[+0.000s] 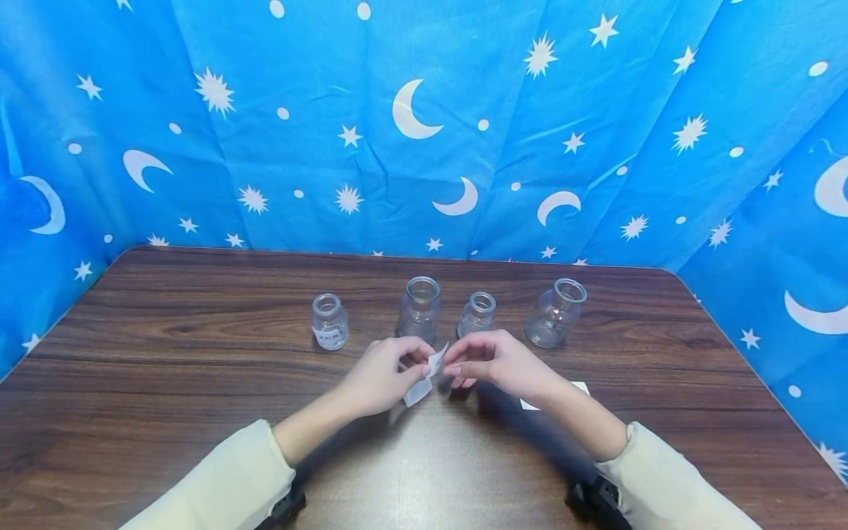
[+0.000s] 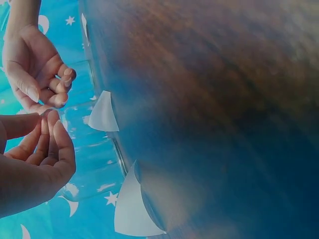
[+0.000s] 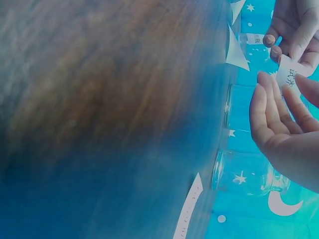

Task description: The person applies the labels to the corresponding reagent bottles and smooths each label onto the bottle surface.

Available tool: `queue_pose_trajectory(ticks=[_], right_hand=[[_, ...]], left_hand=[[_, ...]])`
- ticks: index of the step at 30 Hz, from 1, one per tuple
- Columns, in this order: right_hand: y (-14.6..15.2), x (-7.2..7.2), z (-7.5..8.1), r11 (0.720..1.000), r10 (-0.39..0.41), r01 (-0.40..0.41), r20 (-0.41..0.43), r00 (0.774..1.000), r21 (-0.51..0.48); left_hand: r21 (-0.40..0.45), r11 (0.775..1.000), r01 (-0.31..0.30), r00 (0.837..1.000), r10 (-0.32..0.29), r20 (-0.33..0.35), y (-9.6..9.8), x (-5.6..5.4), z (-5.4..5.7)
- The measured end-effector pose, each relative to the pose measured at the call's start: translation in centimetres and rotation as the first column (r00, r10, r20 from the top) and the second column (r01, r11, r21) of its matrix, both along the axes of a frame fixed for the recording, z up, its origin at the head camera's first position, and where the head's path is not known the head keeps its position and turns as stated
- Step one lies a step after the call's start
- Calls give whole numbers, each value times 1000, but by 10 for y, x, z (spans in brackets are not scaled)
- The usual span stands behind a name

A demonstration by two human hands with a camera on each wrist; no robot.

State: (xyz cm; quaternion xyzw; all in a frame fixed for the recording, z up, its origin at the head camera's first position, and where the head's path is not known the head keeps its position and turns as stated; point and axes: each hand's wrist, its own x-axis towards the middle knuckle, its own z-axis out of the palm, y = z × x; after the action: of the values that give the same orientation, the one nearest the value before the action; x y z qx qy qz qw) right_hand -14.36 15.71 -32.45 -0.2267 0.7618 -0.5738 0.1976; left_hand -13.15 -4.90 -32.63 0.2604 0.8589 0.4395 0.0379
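Observation:
Both hands meet above the middle of the wooden table (image 1: 199, 383). My left hand (image 1: 424, 366) and my right hand (image 1: 453, 368) pinch one small white label (image 1: 436, 361) between their fingertips. The right wrist view shows dark writing on the label (image 3: 289, 75), with the right hand (image 3: 286, 92) below it and the left hand's fingers (image 3: 299, 47) at its top edge. In the left wrist view the left hand (image 2: 47, 119) has its fingers curled together, and the label cannot be made out there. A white paper strip (image 1: 417, 392) lies under the left hand.
Several empty glass jars stand in a row behind the hands: a small one (image 1: 329, 321), a taller one (image 1: 420, 309), a small one (image 1: 477, 314) and a tilted-looking one (image 1: 553, 313). Another white paper (image 1: 581, 386) lies by the right wrist. Blue star-patterned cloth (image 1: 424, 132) surrounds the table.

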Motion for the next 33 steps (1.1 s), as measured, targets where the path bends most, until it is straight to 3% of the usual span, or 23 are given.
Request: queue_pose_trajectory(ticks=[6, 17, 24, 33], right_hand=[[-2, -1, -4, 996, -88, 88, -5, 996, 25], [-4, -3, -6, 996, -91, 92, -31, 995, 21], [-9, -4, -3, 988, -147, 149, -56, 988, 41], [-21, -8, -1, 965, -227, 243, -147, 963, 98]], left_hand=[[-12, 1000, 3, 1000, -2, 14, 0, 0, -2], [-12, 1000, 17, 1000, -16, 20, -3, -1, -1], [-11, 999, -40, 999, 41, 9, -5, -5, 3], [-39, 988, -147, 989, 147, -12, -7, -12, 2]])
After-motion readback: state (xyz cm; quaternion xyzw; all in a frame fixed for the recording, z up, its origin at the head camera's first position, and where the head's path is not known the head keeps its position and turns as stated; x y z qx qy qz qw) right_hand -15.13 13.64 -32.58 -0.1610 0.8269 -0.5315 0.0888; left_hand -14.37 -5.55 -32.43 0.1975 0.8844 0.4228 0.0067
